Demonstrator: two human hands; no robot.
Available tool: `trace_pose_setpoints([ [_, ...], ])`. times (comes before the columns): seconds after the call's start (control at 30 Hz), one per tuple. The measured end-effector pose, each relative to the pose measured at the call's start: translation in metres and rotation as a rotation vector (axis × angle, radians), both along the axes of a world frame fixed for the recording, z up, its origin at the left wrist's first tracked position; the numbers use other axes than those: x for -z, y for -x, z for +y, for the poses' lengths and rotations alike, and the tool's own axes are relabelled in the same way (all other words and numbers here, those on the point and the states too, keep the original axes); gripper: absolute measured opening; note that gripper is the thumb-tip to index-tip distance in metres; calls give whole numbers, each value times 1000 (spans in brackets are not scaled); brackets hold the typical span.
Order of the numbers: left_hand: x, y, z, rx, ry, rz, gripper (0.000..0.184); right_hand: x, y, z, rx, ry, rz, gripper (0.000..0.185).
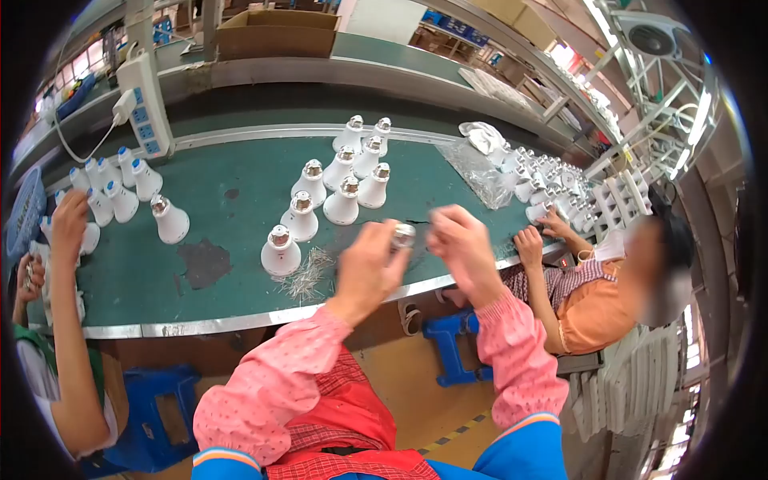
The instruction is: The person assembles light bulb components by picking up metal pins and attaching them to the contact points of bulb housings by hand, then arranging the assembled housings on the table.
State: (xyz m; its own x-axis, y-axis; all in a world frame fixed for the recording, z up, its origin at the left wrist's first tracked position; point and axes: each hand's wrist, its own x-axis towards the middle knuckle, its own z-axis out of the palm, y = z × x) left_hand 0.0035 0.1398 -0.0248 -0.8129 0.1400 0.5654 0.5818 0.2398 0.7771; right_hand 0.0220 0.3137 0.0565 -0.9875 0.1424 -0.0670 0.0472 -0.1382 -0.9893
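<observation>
My left hand (370, 268) is closed around a silver metal screw cap (402, 234); whether a bulb body is attached below is hidden by my fingers. Just to its right, my right hand (464, 248) is raised with the fingertips pinched together, and what they hold, if anything, is too small to make out. White light bulbs (281, 252) with silver caps stand upright in two rough rows beyond my left hand. Beside the nearest one lies a loose pile of thin pale pins (306, 276) on the green table (240, 180).
At left, a co-worker's hand (70, 220) is by bulbs with blue tips (146, 180). On the right, another person (592, 300) reaches toward many bulbs (540, 180). Clear plastic sheeting (476, 172), a power strip (145, 108) and blue stools (452, 344) are around.
</observation>
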Motion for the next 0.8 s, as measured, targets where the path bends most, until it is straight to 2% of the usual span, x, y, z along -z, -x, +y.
trace_pose_setpoints([
  [0.13, 7, -12, 82, 159, -13, -60, 38, 2, -59, 52, 256, 20, 65, 8],
  [0.23, 7, -10, 123, 233, 26, -133, 41, -1, -93, 71, 279, 74, 59, 8],
  [0.33, 11, -15, 130, 207, -45, -148, 44, 3, -109, 71, 281, 99, 73, 7],
  [0.43, 13, -33, 91, 182, -87, -38, 47, 8, -105, 53, 258, -9, 94, 7],
  [0.47, 11, -43, 69, 176, -27, -64, 35, 8, -101, 42, 227, -86, 100, 10],
  [0.57, 17, -72, 4, 236, 110, -118, 18, 14, -78, -4, 74, -459, 21, 6],
  [0.63, 21, -91, -28, 222, 110, -118, 12, 34, -54, -40, -101, -817, 408, 4],
  [0.7, 22, -104, -54, 222, 118, -120, 10, 53, -37, -68, -286, -924, 483, 8],
  [0.8, 23, -116, -83, 217, 100, -137, 11, 66, -26, -100, -373, -1050, 565, 9],
])
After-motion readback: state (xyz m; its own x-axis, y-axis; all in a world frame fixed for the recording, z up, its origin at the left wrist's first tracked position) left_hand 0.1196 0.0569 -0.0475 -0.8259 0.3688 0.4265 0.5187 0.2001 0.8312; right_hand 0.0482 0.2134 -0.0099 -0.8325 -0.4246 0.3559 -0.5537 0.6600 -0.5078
